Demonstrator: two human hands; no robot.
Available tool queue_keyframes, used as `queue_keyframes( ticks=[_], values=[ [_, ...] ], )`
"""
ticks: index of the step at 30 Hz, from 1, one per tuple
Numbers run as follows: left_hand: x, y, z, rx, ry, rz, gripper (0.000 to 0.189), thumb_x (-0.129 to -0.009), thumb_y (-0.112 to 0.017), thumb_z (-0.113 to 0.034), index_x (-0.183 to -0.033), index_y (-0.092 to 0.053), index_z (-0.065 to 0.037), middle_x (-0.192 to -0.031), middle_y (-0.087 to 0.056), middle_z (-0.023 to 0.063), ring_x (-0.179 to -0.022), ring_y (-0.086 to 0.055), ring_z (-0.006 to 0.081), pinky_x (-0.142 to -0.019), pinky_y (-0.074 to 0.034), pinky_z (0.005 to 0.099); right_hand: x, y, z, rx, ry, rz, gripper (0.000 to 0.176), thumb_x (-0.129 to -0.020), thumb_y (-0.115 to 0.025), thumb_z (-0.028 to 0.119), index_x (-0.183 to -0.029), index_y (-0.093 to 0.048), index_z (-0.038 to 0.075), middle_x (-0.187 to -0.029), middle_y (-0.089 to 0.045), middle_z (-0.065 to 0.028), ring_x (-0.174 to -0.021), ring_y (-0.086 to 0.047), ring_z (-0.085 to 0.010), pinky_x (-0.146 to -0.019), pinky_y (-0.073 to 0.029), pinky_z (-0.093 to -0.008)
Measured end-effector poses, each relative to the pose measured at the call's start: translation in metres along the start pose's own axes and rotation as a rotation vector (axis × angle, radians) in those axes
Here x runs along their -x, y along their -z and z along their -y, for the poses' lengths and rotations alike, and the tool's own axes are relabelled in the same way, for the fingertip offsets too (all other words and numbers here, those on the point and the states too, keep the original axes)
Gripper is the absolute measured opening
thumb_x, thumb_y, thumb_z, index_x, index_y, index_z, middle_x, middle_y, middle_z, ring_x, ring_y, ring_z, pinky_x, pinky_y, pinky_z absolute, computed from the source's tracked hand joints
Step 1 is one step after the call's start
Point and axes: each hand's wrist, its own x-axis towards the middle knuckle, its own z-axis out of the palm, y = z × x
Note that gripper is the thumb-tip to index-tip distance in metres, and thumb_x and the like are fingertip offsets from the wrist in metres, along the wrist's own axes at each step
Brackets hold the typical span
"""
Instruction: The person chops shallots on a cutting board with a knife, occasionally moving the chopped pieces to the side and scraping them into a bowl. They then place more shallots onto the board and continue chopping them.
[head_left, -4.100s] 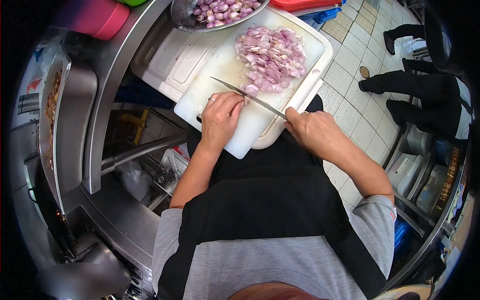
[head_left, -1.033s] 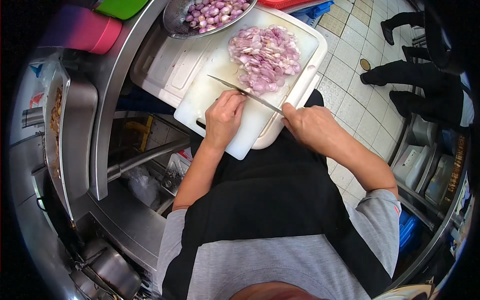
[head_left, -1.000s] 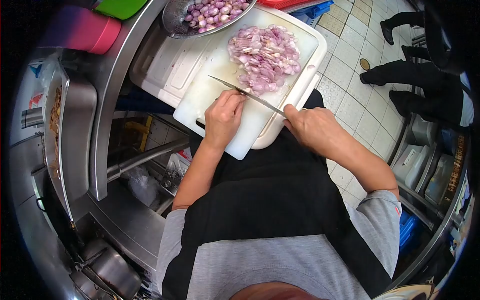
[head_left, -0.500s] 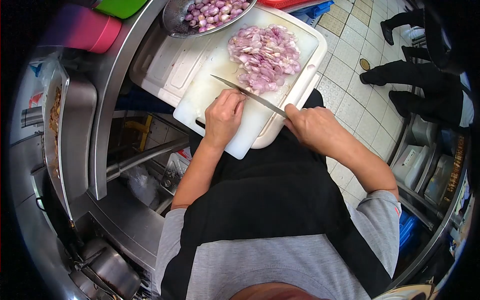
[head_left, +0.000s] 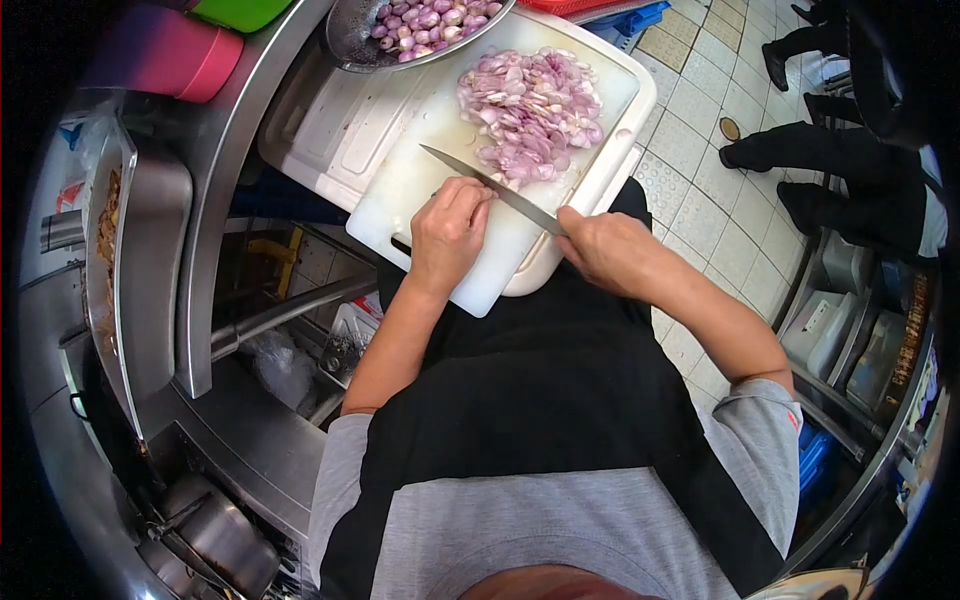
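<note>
My right hand [head_left: 603, 248] grips the handle of a long kitchen knife [head_left: 520, 203], whose blade slants across the white cutting board [head_left: 405, 190] with its tip toward the upper left. Beside the blade, on its near side, my left hand [head_left: 449, 232] rests with fingers curled and pressed together at the board. A small piece, probably a shallot, shows slightly at those fingertips, mostly hidden by them. Just beyond the blade lies a heap of sliced shallots [head_left: 530, 110], pale pink and purple.
A metal bowl [head_left: 345, 45] of whole peeled shallots stands at the board's far left. The board lies on a white plastic lid [head_left: 310, 130]. A steel counter [head_left: 225, 150] edges my left, with a deep steel tray [head_left: 160, 260]. People in dark trousers [head_left: 815, 147] stand at right.
My right hand and the knife have shifted slightly left and toward the board. My left hand stays almost in place, and the heap of slices looks nearly the same.
</note>
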Motion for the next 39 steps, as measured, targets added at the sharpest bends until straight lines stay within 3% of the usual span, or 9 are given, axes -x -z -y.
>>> queue_keyframes(
  ticks=[8, 11, 13, 16, 19, 27, 33, 37, 39],
  values=[
    [0.005, 0.016, 0.010, 0.058, 0.036, 0.000, 0.019, -0.079, -0.071, 0.000, -0.098, -0.069, -0.002, -0.104, -0.069, 0.0118, -0.089, -0.068, 0.0294, -0.079, -0.055, 0.0358, -0.018, 0.012, -0.013, 0.008, -0.054, -0.016, 0.026, -0.096, -0.058, 0.025, -0.094, -0.053, 0.000, -0.068, -0.061, -0.0237, -0.071, -0.064, -0.0436, -0.065, -0.050, -0.0503],
    [0.029, 0.050, 0.011, -0.073, 0.211, -0.178, 0.023, -0.080, -0.071, 0.000, -0.103, -0.069, -0.001, -0.114, -0.066, 0.0158, -0.104, -0.063, 0.0317, -0.091, -0.050, 0.0362, 0.000, 0.042, -0.008, -0.056, -0.096, -0.076, 0.027, -0.096, -0.058, 0.027, -0.091, -0.053, 0.002, -0.073, -0.064, -0.0247, -0.074, -0.063, -0.0454, -0.066, -0.048, -0.0525],
    [0.053, 0.059, 0.011, -0.099, 0.377, -0.331, 0.031, -0.084, -0.070, -0.001, -0.113, -0.062, -0.001, -0.113, -0.062, 0.0120, -0.099, -0.062, 0.0261, -0.086, -0.051, 0.0332, 0.016, 0.044, -0.012, -0.052, -0.088, -0.158, 0.029, -0.094, -0.061, 0.029, -0.089, -0.051, 0.002, -0.071, -0.060, -0.0263, -0.072, -0.060, -0.0475, -0.063, -0.045, -0.0542],
    [0.103, 0.048, 0.031, 0.609, 0.754, -0.426, 0.043, -0.091, -0.067, -0.003, -0.128, -0.047, -0.004, -0.103, -0.056, 0.0027, -0.095, -0.058, 0.0132, -0.079, -0.052, 0.0265, 0.036, 0.034, -0.021, -0.144, -0.232, -0.286, 0.029, -0.093, -0.064, 0.027, -0.091, -0.050, 0.001, -0.072, -0.059, -0.0280, -0.074, -0.059, -0.0492, -0.062, -0.045, -0.0553],
    [0.103, 0.055, -0.011, 1.179, 1.165, -0.310, 0.037, -0.095, -0.062, -0.012, -0.129, -0.048, -0.009, -0.118, -0.061, 0.0050, -0.105, -0.061, 0.0189, -0.083, -0.055, 0.0368, 0.047, 0.022, -0.020, -0.269, -0.311, -0.378, 0.027, -0.093, -0.064, 0.025, -0.095, -0.051, 0.001, -0.076, -0.061, -0.0291, -0.076, -0.060, -0.0495, -0.064, -0.046, -0.0540],
    [0.087, 0.052, -0.022, 1.284, 1.259, -0.228, 0.025, -0.093, -0.066, -0.016, -0.115, -0.057, -0.006, -0.102, -0.063, 0.0058, -0.095, -0.063, 0.0189, -0.079, -0.056, 0.0363, 0.061, 0.037, -0.013, -0.354, -0.450, -0.343, 0.028, -0.092, -0.061, 0.021, -0.110, -0.052, 0.002, -0.079, -0.064, -0.0271, -0.081, -0.063, -0.0491, -0.070, -0.048, -0.0514],
    [0.087, 0.037, -0.020, 1.554, 1.124, -0.199, 0.018, -0.089, -0.068, -0.008, -0.104, -0.060, -0.007, -0.086, -0.057, 0.0022, -0.080, -0.058, 0.0144, -0.073, -0.051, 0.0363, 0.073, 0.031, -0.030, -0.455, -0.402, -0.452, 0.029, -0.096, -0.059, 0.020, -0.119, -0.052, 0.006, -0.086, -0.066, -0.0234, -0.086, -0.066, -0.0450, -0.073, -0.050, -0.0466],
    [0.089, 0.037, -0.032, 1.546, 1.229, -0.159, 0.020, -0.083, -0.063, 0.001, -0.102, -0.060, -0.003, -0.085, -0.057, 0.0042, -0.081, -0.056, 0.0149, -0.075, -0.048, 0.0336, 0.080, 0.036, -0.040, -0.355, -0.433, -0.573, 0.026, -0.096, -0.059, 0.020, -0.118, -0.054, 0.006, -0.083, -0.065, -0.0196, -0.077, -0.066, -0.0367, -0.069, -0.050, -0.0414],
    [0.096, 0.042, -0.024, 1.589, 1.048, -0.027, 0.025, -0.081, -0.063, -0.001, -0.106, -0.059, -0.001, -0.087, -0.057, 0.0041, -0.081, -0.056, 0.0148, -0.075, -0.047, 0.0313, 0.086, 0.037, -0.046, -0.336, -0.434, -0.634, 0.024, -0.097, -0.059, 0.019, -0.116, -0.054, 0.005, -0.079, -0.063, -0.0173, -0.070, -0.063, -0.0301, -0.067, -0.049, -0.0379]
  ],
)
